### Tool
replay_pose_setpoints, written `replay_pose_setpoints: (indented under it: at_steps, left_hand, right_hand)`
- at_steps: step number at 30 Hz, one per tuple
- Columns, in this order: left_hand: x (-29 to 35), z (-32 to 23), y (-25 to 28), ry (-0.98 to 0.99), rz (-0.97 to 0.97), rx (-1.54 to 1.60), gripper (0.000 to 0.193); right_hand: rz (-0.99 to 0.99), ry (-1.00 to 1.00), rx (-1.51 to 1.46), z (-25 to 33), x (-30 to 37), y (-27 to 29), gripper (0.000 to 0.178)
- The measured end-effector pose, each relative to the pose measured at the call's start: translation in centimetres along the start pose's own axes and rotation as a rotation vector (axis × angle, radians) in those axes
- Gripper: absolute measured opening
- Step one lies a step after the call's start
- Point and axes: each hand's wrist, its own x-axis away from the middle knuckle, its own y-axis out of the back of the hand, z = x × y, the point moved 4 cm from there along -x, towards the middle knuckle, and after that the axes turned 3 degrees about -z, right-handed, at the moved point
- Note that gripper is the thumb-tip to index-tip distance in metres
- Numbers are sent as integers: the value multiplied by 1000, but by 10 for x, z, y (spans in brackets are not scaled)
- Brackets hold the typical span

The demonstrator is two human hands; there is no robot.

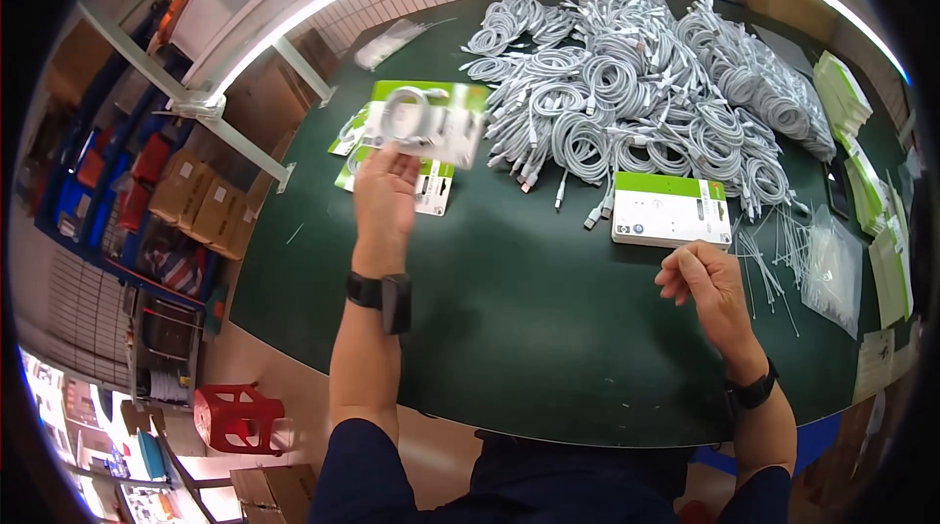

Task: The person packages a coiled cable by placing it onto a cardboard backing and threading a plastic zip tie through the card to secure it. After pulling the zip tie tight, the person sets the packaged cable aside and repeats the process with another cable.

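My left hand (389,193) is closed on the lower edge of a green and white packaging card (454,128), which is blurred by motion. A coiled white cable (404,117) lies against the card's front. Below it, more green and white cards (432,193) with cables lie on the table, partly covered. My right hand (707,287) hovers close to the near edge of a neat stack of flat cards (670,208). Its fingers are loosely bent and slightly apart, with nothing visible in them.
A large heap of coiled white cables (617,83) covers the far side of the green table (548,348). Loose zip ties (767,264) and a clear bag of ties (832,264) lie at right, by green-white card stacks (862,181). A red stool (240,418) stands on the floor at left.
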Motion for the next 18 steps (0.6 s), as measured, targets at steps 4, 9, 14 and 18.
replay_pose_setpoints:
  at_steps: [4, 9, 14, 18]
  left_hand:
    - [-18, 8, 41, 192, -323, 84, 33]
    - [4, 46, 43, 203, -157, -128, 31]
    - [34, 58, -35, 74, 226, -573, 22]
    - [63, 77, -106, -437, 651, -1126, 25]
  right_hand:
    - [13, -80, 46, 0, -7, -2, 25]
    - [42, -104, 76, 0, -5, -7, 22]
    - [79, -105, 86, -3, -5, -3, 21]
    - [73, -111, 100, -4, -4, -5, 21]
